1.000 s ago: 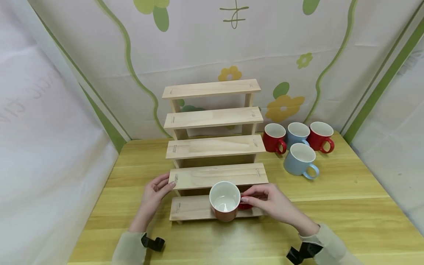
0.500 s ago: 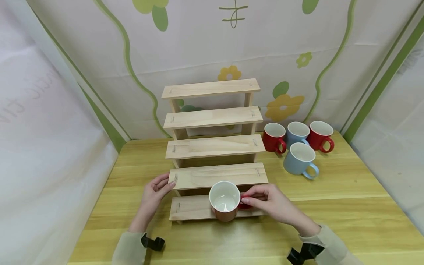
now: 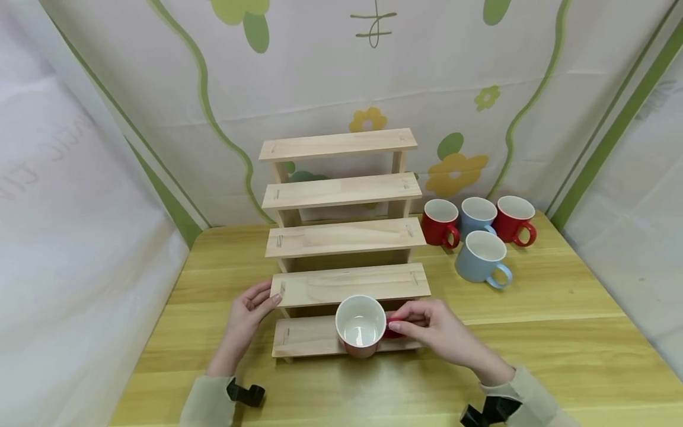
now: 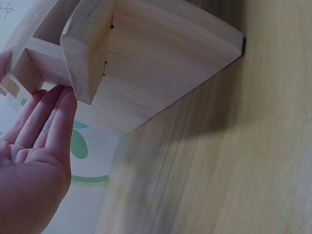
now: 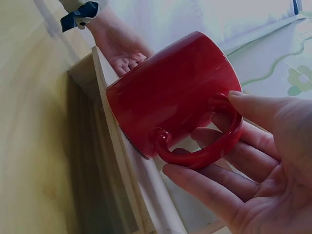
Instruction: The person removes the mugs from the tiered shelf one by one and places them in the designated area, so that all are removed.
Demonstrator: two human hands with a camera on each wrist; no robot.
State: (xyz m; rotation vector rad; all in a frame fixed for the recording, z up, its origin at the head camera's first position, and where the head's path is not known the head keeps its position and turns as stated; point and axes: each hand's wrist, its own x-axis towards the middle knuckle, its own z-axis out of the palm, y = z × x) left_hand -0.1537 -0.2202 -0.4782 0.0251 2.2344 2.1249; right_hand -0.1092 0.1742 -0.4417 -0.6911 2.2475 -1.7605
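Observation:
My right hand (image 3: pixel 447 333) pinches the handle of a red mug (image 5: pixel 170 87) with thumb and fingers. The mug is upright and white inside, at the front edge of the lowest step of a pale wooden tiered rack (image 3: pixel 341 236). Whether its base bears fully on that board I cannot tell. My left hand (image 3: pixel 246 317) holds the left end of the second step from the bottom. Its thumb lies on the board's edge, and the fingers (image 4: pixel 46 114) reach beneath, as the left wrist view shows.
Right of the rack, on the wooden table (image 3: pixel 533 344), stand a red mug (image 3: pixel 440 222), a blue mug (image 3: pixel 476 216), another red mug (image 3: pixel 513 219) and a nearer blue mug (image 3: pixel 481 256). A printed white cloth (image 3: pixel 320 71) hangs behind, with cloth at both sides.
Little differs. The right fingers have shifted slightly on the handle of the red mug, which stays at the lowest step. My left hand keeps its place on the rack.

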